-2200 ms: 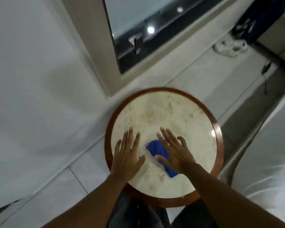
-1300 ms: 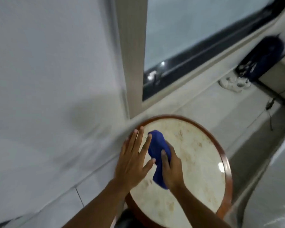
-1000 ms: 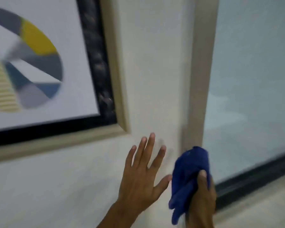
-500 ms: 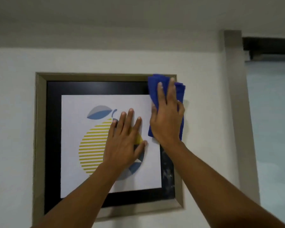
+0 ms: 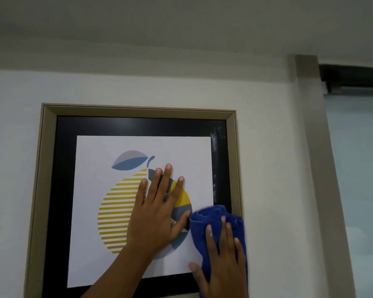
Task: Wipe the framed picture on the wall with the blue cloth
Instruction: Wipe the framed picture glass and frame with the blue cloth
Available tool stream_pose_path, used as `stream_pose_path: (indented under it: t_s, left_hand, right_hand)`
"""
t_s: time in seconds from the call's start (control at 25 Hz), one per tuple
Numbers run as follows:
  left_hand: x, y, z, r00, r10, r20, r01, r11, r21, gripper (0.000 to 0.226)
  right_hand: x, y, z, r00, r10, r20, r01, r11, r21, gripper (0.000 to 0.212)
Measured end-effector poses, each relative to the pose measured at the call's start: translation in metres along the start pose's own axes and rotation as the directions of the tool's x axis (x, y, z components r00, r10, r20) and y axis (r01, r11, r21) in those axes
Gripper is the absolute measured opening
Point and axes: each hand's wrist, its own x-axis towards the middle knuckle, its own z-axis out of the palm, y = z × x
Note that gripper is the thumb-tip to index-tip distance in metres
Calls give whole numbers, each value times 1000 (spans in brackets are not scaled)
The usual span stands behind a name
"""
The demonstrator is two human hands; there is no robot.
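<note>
From the head camera, I see the framed picture [image 5: 138, 130] hanging on a pale wall [image 5: 267, 147], filling most of the left and middle of the view. It has a tan outer frame, a wide black border inside that, and a white sheet with a striped yellow fruit shape and a blue-grey leaf. The black border on the right side shows pale smudges or streaks near the upper corner.

My left hand [image 5: 157, 216] lies flat on the glass over the fruit shape, fingers spread and pointing up, thumb out to the right. It is open and has hold of nothing; the palm just presses against the picture.

My right hand [image 5: 222, 269] is low on the right side of the picture, pressed against the blue cloth [image 5: 211, 220]. The cloth is bunched into thick folds; its top edge stands above my fingertips and its side runs down past my hand to the bottom of the view. The fingers lie fairly straight over the cloth and the thumb sticks out to the left on the white sheet, so the hand pins the cloth to the surface more than it closes round it. The cloth covers the lower right part of the black border and the tan frame there, and its left edge sits just beside my left thumb.

To the right of the wall stands a tan upright post [image 5: 310, 147], and beyond it a pale blue panel [image 5: 357, 168] under a dark rail [image 5: 353, 76].
</note>
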Motion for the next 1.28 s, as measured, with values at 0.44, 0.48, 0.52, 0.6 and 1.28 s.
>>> stream_pose_path:
  t_s: [0.44, 0.48, 0.52, 0.6, 1.28]
  left_hand:
    - [0, 1, 0, 1000, -12, -7, 12, 1000, 0, 77]
    - [0, 2, 0, 1000, -9, -11, 9, 1000, -2, 77]
    - [1, 3, -1, 1000, -9, -15, 9, 1000, -4, 77]
    - [1, 3, -1, 1000, -13, -15, 13, 1000, -6, 77]
    - [0, 2, 6, 1000, -4, -27, 4, 1000, -3, 77]
  right_hand:
    - [213, 0, -66, 989, -33, -144, 46, 995, 88, 62]
    - [193, 1, -58, 989, -24, -149, 35, 997, 75, 62]
    - [167, -1, -48, 989, -1, -146, 12, 997, 78, 63]
    - [103, -4, -25, 991, 38, -126, -29, 997, 75, 65]
    - [180, -10, -46, 982, 3, -188, 26, 988, 150, 68]
